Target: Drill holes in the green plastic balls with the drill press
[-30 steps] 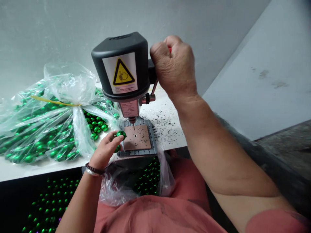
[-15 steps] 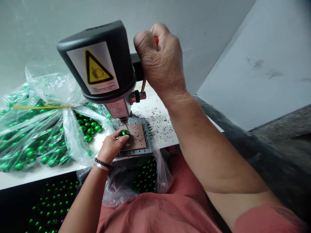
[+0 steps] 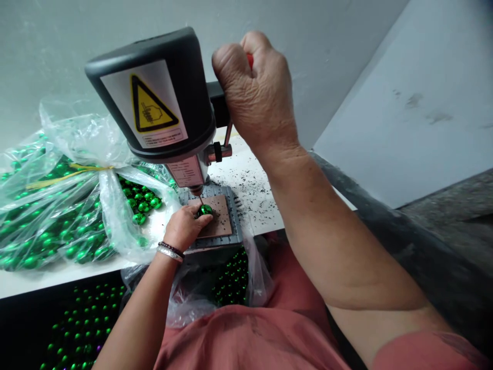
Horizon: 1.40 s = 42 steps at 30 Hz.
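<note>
A shiny green ball is pinched between the thumb and fingers of my left hand. It rests over a brown board on the grey base plate of a bench drill press. The thin drill bit points down right beside the ball; whether they touch I cannot tell. Raised at the upper right, my right hand is wrapped round the red-ended lever of the press. Most of that grip is hidden by the fingers.
On the left, a clear plastic bag full of green balls lies on the white table. Dark shavings are scattered right of the press. More green balls show below the table edge. A wall stands behind.
My left hand has shifted slightly to the right with the green ball, carrying it across the board by the bit. My right hand stays on the lever, almost unmoved.
</note>
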Motion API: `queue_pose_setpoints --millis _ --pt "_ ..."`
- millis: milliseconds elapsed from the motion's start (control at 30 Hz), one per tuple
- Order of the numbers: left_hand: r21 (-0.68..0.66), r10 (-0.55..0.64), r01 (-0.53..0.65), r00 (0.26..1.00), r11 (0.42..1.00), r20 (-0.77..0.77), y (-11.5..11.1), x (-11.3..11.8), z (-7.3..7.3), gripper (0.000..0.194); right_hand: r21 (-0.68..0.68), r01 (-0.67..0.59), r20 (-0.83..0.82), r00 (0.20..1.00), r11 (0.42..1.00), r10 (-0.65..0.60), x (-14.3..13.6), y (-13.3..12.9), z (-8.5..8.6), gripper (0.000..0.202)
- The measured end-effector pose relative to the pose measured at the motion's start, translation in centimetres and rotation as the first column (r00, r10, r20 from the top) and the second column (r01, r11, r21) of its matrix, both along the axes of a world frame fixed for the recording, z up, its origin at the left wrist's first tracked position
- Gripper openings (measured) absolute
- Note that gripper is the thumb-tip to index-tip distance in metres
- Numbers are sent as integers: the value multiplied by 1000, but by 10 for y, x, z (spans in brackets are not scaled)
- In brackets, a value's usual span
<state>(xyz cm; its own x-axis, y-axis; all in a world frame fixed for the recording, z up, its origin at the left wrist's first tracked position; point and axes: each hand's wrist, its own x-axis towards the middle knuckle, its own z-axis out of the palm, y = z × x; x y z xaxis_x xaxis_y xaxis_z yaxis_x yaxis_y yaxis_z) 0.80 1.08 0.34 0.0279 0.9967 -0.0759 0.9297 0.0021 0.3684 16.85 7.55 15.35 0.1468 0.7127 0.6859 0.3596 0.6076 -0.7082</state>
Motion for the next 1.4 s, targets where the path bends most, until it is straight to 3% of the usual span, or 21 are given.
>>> queue_pose_setpoints --millis 167,267,467,567,900,1200,1400 --pt "-25 13 -14 1000 1000 -21 1 0 0 31 38 -34 -18 999 999 35 2 -3 -4 33" --pt "-40 39 -39 999 998 -8 0 2 2 30 112 -49 20 999 992 47 5 -18 -10 33" --pt "-80 81 -85 995 993 -56 0 5 5 32 226 170 177 961 959 -212 8 -63 -36 21" --pt "-88 72 -78 995 993 -70 0 6 7 35 278 207 197 943 938 -267 7 -73 -52 17" --pt "-73 84 -91 992 993 -93 -5 8 10 36 339 301 129 924 891 -361 -2 -78 -82 9" --pt "-52 79 -86 990 995 -118 -5 7 7 35 416 316 57 927 853 -371 -7 -72 -106 9" --pt "-80 96 -104 991 991 -96 -5 8 9 34 373 270 12 955 888 -296 -9 -71 -117 10"
